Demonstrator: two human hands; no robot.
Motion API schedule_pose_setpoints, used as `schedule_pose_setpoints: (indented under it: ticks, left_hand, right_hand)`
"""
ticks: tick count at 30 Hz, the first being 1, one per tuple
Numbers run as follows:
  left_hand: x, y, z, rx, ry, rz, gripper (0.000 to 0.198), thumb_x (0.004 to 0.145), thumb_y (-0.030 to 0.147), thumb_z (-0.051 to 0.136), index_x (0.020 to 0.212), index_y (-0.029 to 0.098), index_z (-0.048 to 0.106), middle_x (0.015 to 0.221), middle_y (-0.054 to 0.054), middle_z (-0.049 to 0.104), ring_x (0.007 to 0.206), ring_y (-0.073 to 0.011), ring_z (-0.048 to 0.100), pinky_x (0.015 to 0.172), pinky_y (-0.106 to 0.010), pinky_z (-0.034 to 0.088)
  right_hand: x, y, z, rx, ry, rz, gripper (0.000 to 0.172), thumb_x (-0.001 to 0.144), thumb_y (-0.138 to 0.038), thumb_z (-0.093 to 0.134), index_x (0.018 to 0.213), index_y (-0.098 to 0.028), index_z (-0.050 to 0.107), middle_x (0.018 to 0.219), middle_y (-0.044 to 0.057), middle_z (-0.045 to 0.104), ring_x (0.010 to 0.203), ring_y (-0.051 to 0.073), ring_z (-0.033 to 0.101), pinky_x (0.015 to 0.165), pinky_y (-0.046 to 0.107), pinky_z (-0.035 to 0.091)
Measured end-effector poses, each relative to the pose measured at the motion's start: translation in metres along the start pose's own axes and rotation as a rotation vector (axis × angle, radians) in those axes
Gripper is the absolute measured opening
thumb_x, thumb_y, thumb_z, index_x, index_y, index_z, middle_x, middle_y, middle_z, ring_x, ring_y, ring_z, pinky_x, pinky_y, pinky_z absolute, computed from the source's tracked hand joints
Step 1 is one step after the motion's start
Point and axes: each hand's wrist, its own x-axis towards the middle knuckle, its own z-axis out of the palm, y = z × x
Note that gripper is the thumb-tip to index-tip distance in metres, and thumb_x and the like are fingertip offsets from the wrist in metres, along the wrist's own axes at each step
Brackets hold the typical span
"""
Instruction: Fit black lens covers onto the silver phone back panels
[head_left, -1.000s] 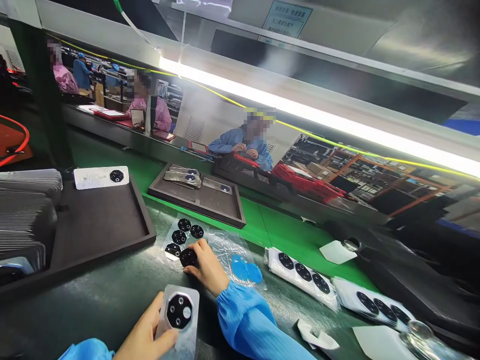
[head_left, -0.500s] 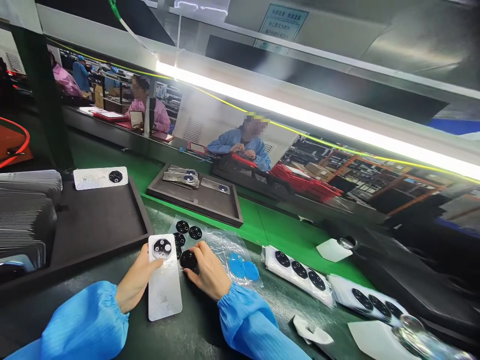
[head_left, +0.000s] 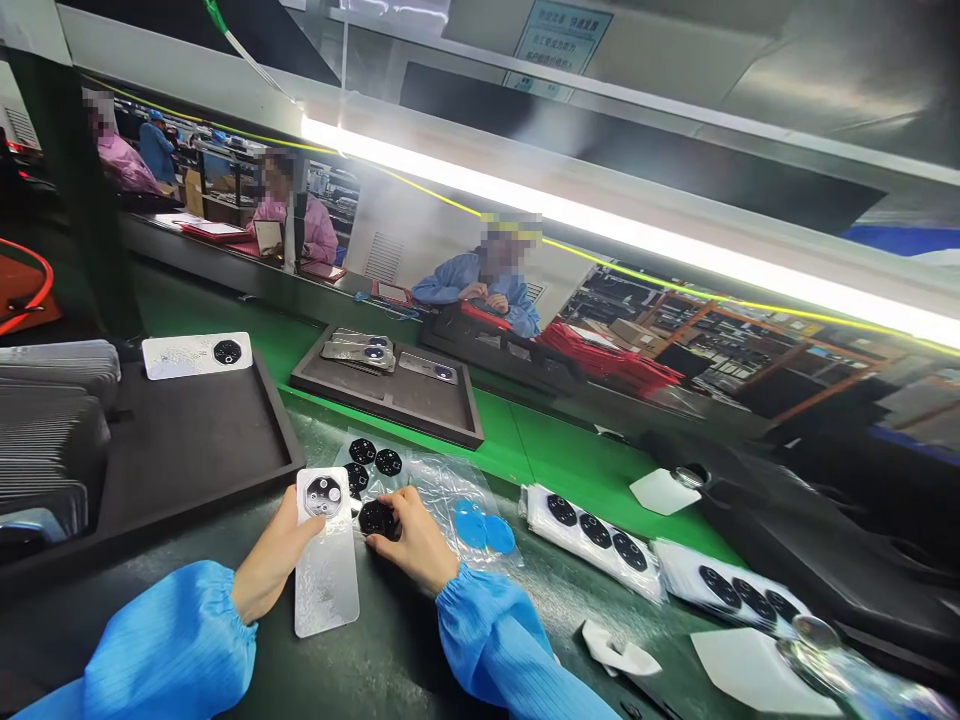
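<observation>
My left hand (head_left: 274,555) is closed around the left edge of a silvery white phone back cover (head_left: 327,580), thumb lying near its round camera area. The cover is tilted up toward me above the dark green bench. Between the thumb and fingers of my right hand (head_left: 416,545) is a round black camera lens cover (head_left: 377,519), just to the right of the phone back cover and apart from it. Several more black lens covers (head_left: 362,452) lie on a clear plastic sheet (head_left: 442,480) behind my hands. Blue round films (head_left: 484,530) lie on the same sheet.
To the left, a dark tray (head_left: 187,440) holds a dense row of upright covers (head_left: 49,430) and one lying cover (head_left: 196,356). Another tray (head_left: 386,400) with covers stands behind. Bagged lens covers (head_left: 592,535), a white-handled tool (head_left: 619,650) and white pieces (head_left: 754,670) are at right.
The view has shifted slightly. Both hands keep their holds, and the black lens cover in my right hand has turned a little, its face showing more.
</observation>
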Motion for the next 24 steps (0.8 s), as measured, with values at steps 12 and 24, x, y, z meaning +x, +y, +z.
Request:
schedule_pose_setpoints:
  ticks: [12,24]
  left_hand:
    - [0.002,-0.003,-0.001,0.043,0.001,-0.002,0.047,0.079,0.030,0.068,0.123,0.020,0.051,0.131,-0.010,0.060,0.128,-0.0336,0.049,0.105,-0.045,0.037]
    - [-0.026,-0.003,0.015,0.086,-0.461,-0.067,0.070,0.083,0.047,0.069,0.143,0.029,0.037,0.120,-0.005,0.066,0.108,-0.0292,0.062,0.093,-0.038,0.048]
  right_hand:
    - [0.006,0.004,-0.006,0.319,0.023,0.114,0.044,0.057,-0.017,0.079,0.099,-0.022,0.068,0.098,0.002,0.053,0.086,0.020,0.055,0.079,0.038,0.050]
    - [0.018,0.030,-0.057,0.804,0.066,0.284,0.031,0.079,-0.032,0.074,0.103,-0.016,0.065,0.097,0.003,0.066,0.089,0.017,0.063,0.080,0.035,0.051]
